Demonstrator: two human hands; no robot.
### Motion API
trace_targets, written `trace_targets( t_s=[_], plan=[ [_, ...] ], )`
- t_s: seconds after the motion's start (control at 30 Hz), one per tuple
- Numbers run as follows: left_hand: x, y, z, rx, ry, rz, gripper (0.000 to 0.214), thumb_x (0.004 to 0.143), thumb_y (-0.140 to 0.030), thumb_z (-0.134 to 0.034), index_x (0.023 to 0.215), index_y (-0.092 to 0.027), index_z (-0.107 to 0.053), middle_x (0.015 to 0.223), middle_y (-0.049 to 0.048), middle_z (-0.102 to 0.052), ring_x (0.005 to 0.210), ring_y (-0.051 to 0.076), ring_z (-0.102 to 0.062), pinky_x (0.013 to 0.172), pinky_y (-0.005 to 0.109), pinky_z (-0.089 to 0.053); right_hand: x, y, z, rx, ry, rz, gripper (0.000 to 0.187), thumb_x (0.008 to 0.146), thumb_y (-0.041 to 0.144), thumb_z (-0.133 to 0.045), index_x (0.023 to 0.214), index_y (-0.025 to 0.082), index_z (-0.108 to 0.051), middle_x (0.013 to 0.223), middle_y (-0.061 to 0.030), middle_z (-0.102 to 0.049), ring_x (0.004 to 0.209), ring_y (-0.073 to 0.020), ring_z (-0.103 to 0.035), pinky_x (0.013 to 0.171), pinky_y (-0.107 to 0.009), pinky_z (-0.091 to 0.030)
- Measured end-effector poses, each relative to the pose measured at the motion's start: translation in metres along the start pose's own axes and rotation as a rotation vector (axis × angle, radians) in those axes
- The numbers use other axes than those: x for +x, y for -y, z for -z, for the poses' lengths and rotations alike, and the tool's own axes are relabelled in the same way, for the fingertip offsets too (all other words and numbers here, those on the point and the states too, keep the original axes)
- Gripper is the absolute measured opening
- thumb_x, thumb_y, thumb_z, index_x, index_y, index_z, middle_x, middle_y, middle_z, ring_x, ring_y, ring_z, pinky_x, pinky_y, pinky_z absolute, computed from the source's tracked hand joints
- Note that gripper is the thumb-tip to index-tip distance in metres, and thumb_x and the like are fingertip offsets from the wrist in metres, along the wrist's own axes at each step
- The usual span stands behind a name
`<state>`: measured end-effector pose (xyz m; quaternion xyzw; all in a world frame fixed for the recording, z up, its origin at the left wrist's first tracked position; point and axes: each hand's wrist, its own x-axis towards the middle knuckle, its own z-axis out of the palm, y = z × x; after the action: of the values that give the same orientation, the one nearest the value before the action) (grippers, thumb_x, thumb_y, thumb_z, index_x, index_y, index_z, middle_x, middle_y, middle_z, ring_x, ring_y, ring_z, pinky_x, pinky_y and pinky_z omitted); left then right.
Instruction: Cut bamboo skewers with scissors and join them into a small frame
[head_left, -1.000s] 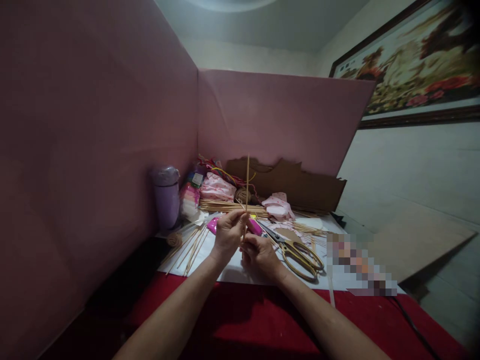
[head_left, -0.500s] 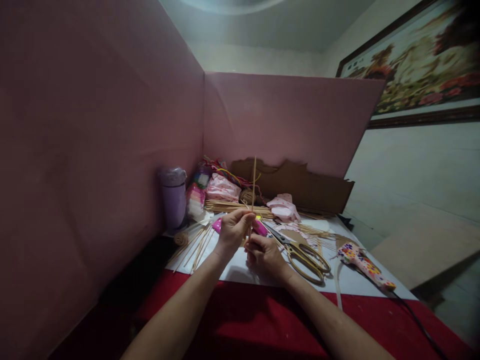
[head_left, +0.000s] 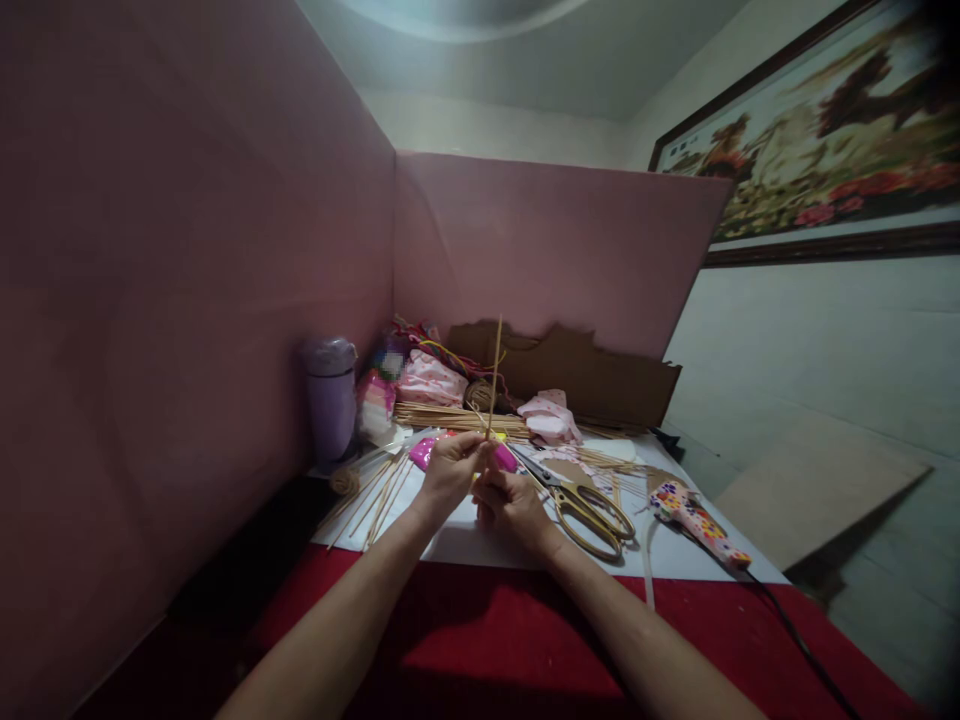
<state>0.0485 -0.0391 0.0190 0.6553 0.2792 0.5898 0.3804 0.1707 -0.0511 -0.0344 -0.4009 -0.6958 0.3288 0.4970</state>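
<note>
Far left of the grip, purple cup [head_left: 332,418]: seen upright beside the pink wall [head_left: 247,200].
Left of the grip, loose sticks [head_left: 385,508]: spread over white paper [head_left: 469,545].
Left hand [head_left: 454,470]: the stick [head_left: 495,375] is pinched between thumb and fingers, tilted slightly right, its tip raised above both hands.
Right hand [head_left: 514,508]: the stick's lower part is clasped just below.
Right of the grip, scissors [head_left: 568,494]: laid with blades pointed leftward.
Far right, glue gun [head_left: 697,523]: laid on the paper.

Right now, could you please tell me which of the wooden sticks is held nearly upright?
The stick pinched in the left hand, its tip pointing up; the loose sticks lie flat on the white sheet.
</note>
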Motion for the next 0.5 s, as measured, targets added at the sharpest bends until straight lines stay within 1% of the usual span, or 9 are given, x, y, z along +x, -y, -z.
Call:
trace_targets(
  t_s=[0.07, 0.13, 0.23, 0.33, 0.43, 0.5],
  plan=[
    [-0.0002, -0.0016, -0.0009, -0.016, -0.003, 0.008, 0.026, 0.067, -0.038, -0.066, 0.060, -0.013, -0.064, 0.055, 0.0009, -0.060, 0.053, 0.010, -0.051, 0.050, 0.020, -0.039, 0.0000, 0.0003, 0.0002, 0.000, 0.008, -0.002, 0.022, 0.077, 0.021, -0.054, 0.056, 0.019, -0.052, 0.044, 0.0033, -0.052, 0.039, -0.0097, -0.050, 0.044, -0.022, -0.040],
    [-0.0007, -0.0022, -0.0018, -0.058, 0.021, 0.050, 0.024, 0.069, -0.036, -0.064, 0.062, -0.013, -0.064, 0.054, 0.0003, -0.059, 0.050, 0.009, -0.050, 0.047, 0.020, -0.039, 0.0003, -0.0011, 0.0008, 0.022, 0.025, -0.006, 0.021, 0.078, 0.022, -0.054, 0.057, 0.019, -0.052, 0.044, 0.0037, -0.052, 0.038, -0.0096, -0.049, 0.043, -0.022, -0.040],
    [-0.0013, -0.0004, -0.0022, -0.119, 0.049, 0.084, 0.023, 0.069, -0.033, -0.063, 0.059, -0.013, -0.060, 0.050, -0.0008, -0.057, 0.045, 0.009, -0.048, 0.043, 0.020, -0.039, 0.0016, -0.0042, 0.0019, 0.031, 0.042, 0.017, 0.025, 0.081, 0.029, -0.053, 0.057, 0.018, -0.053, 0.043, 0.0041, -0.050, 0.039, -0.0095, -0.049, 0.048, -0.023, -0.043],
    [-0.0009, 0.0027, -0.0011, -0.135, 0.034, 0.077, 0.021, 0.070, -0.032, -0.062, 0.059, -0.014, -0.060, 0.051, -0.0006, -0.058, 0.045, 0.009, -0.050, 0.042, 0.019, -0.040, 0.0029, -0.0041, 0.0024, -0.040, -0.010, 0.066, 0.026, 0.079, 0.029, -0.056, 0.056, 0.018, -0.055, 0.048, 0.0026, -0.052, 0.045, -0.0098, -0.050, 0.050, -0.023, -0.042],
    [0.0000, 0.0032, 0.0001, -0.126, 0.001, 0.083, 0.021, 0.070, -0.033, -0.063, 0.069, -0.013, -0.066, 0.055, 0.0010, -0.062, 0.048, 0.011, -0.054, 0.044, 0.020, -0.043, 0.0029, -0.0001, 0.0015, -0.089, -0.069, 0.088, 0.021, 0.075, 0.026, -0.058, 0.056, 0.017, -0.057, 0.053, 0.0018, -0.054, 0.049, -0.0101, -0.050, 0.048, -0.022, -0.039],
    [0.0000, 0.0018, 0.0002, -0.133, 0.006, 0.094, 0.025, 0.069, -0.036, -0.064, 0.075, -0.012, -0.068, 0.056, 0.0022, -0.063, 0.049, 0.012, -0.056, 0.045, 0.022, -0.044, 0.0023, 0.0029, 0.0011, -0.079, -0.069, 0.075, 0.020, 0.076, 0.025, -0.056, 0.058, 0.018, -0.057, 0.050, 0.0030, -0.052, 0.046, -0.0096, -0.048, 0.046, -0.021, -0.037]
  ],
)
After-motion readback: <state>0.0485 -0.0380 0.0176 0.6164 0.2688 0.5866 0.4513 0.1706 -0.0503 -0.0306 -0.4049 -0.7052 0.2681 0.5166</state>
